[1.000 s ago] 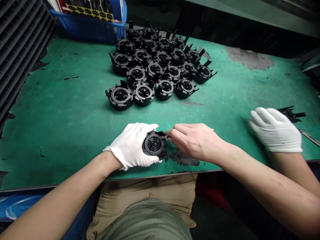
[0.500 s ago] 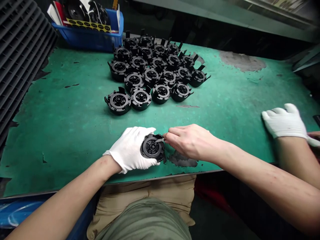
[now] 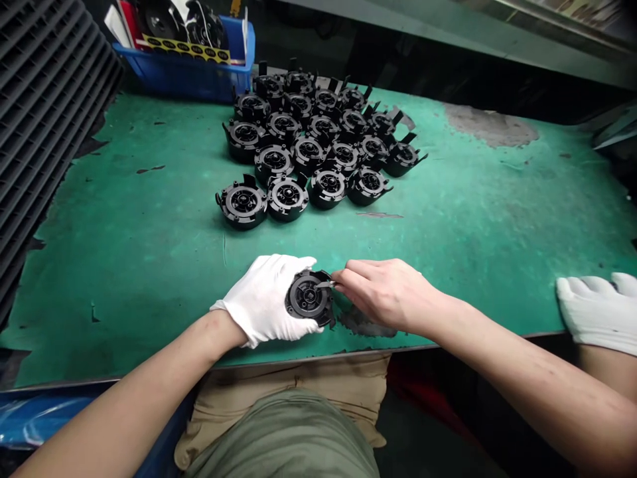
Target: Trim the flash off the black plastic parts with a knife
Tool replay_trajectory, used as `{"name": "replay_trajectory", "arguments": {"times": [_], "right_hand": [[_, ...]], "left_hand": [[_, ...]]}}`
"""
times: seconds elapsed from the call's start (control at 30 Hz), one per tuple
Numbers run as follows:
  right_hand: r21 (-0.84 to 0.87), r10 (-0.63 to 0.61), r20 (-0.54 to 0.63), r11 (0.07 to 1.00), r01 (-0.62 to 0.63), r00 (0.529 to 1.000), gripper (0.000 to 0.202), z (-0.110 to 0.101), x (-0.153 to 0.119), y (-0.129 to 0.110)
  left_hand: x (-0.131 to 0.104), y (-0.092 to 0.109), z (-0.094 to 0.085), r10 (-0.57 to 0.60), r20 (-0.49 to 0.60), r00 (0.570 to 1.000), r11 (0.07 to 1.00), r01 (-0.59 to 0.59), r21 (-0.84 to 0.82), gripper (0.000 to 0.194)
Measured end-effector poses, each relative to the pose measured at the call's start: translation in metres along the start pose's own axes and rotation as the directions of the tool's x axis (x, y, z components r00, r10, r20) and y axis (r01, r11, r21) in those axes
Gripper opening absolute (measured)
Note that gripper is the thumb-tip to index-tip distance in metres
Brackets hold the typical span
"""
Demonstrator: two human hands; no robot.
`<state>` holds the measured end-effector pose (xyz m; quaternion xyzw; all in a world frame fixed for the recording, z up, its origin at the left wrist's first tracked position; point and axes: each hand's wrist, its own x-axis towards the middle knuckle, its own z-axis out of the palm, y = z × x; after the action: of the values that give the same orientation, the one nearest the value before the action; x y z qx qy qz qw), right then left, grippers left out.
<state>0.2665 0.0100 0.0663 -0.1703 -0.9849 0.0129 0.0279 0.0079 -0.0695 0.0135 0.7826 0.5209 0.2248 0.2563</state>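
My left hand (image 3: 271, 302), in a white glove, is closed around the rim of a round black plastic housing (image 3: 307, 299). The part is tilted so its ringed inner face shows, just above the table's front edge. My bare right hand (image 3: 381, 292) pinches a small pointed metal blade (image 3: 326, 284), whose tip reaches over the housing's inner face near the centre. Most of that tool is hidden by my fingers. Beyond my hands, several similar black housings (image 3: 288, 194) stand in close rows, some with upright tabs.
A blue bin (image 3: 189, 76) with black parts and papers stands at the back left. Black ribbed trays (image 3: 44, 113) lean along the left side. At the right edge is a co-worker's white-gloved hand (image 3: 600, 312). The green tabletop (image 3: 472, 219) has worn dark patches.
The co-worker's gloved hand has moved right and toward the table's front edge. My view has shifted slightly; my hands keep nearly the same hold on the housing and blade.
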Motion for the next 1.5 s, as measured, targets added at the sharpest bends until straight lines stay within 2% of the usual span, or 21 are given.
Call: {"name": "replay_trajectory", "arguments": {"times": [0.23,0.4,0.5,0.57,0.67,0.73,0.77,0.83,0.9,0.93,1.0,1.13,1.3,1.5], "right_hand": [[0.020,-0.024,0.121,1.000,0.021,0.992,0.029,-0.010,-0.001,0.003],[0.061,0.089,0.012,0.994,-0.089,0.996,0.026,-0.012,-0.013,0.008],[0.184,0.172,-0.048,0.970,-0.160,0.984,0.018,-0.007,-0.021,-0.003],[0.286,0.252,-0.082,0.933,-0.219,0.964,0.023,0.000,-0.026,-0.014],[0.392,0.370,-0.113,0.870,-0.301,0.922,0.037,0.011,-0.031,-0.028],[0.412,0.390,-0.127,0.857,-0.309,0.912,0.044,0.018,-0.032,-0.033],[0.407,0.388,-0.134,0.861,-0.306,0.912,0.046,0.022,-0.032,-0.033],[0.382,0.381,-0.153,0.874,-0.301,0.912,0.048,0.026,-0.031,-0.031],[0.358,0.383,-0.186,0.884,-0.300,0.905,0.047,0.027,-0.029,-0.028],[0.348,0.388,-0.202,0.887,-0.304,0.899,0.046,0.026,-0.028,-0.027],[0.331,0.401,-0.216,0.888,-0.319,0.890,0.044,0.025,-0.026,-0.027],[0.328,0.403,-0.163,0.883,-0.336,0.901,0.039,0.022,-0.021,-0.030],[0.300,0.370,-0.163,0.902,-0.312,0.914,0.033,0.021,-0.018,-0.025],[0.248,0.279,-0.145,0.939,-0.238,0.949,0.031,0.016,-0.010,-0.018]], "left_hand": [[-0.001,-0.001,0.001,-0.003,0.009,1.000,1.000,0.003,-0.003,0.091],[-0.004,-0.006,-0.002,0.030,-0.023,0.999,0.997,-0.031,-0.069,0.098],[-0.008,-0.013,-0.013,0.090,-0.026,0.996,0.989,-0.093,-0.111,0.094],[-0.012,-0.018,-0.021,0.115,-0.055,0.992,0.987,-0.120,-0.108,0.086],[-0.016,-0.022,-0.032,0.068,-0.149,0.987,0.987,-0.088,-0.134,0.073],[-0.017,-0.023,-0.034,-0.014,-0.181,0.983,0.979,-0.024,-0.203,0.066],[-0.016,-0.023,-0.033,-0.054,-0.181,0.982,0.973,0.011,-0.231,0.069],[-0.013,-0.021,-0.029,-0.107,-0.140,0.984,0.970,0.072,-0.232,0.095],[-0.009,-0.019,-0.023,-0.129,-0.092,0.987,0.980,0.113,-0.164,0.119],[-0.007,-0.018,-0.020,-0.132,-0.073,0.989,0.985,0.123,-0.122,0.123],[-0.003,-0.017,-0.014,-0.127,-0.054,0.990,0.991,0.123,-0.057,0.119],[-0.003,-0.017,-0.011,-0.084,-0.082,0.993,0.996,0.082,-0.021,0.104],[-0.013,-0.022,-0.019,0.080,-0.084,0.993,0.992,-0.088,-0.095,0.088],[-0.017,-0.032,-0.025,0.130,-0.087,0.988,0.961,-0.147,-0.233,0.068]]}}
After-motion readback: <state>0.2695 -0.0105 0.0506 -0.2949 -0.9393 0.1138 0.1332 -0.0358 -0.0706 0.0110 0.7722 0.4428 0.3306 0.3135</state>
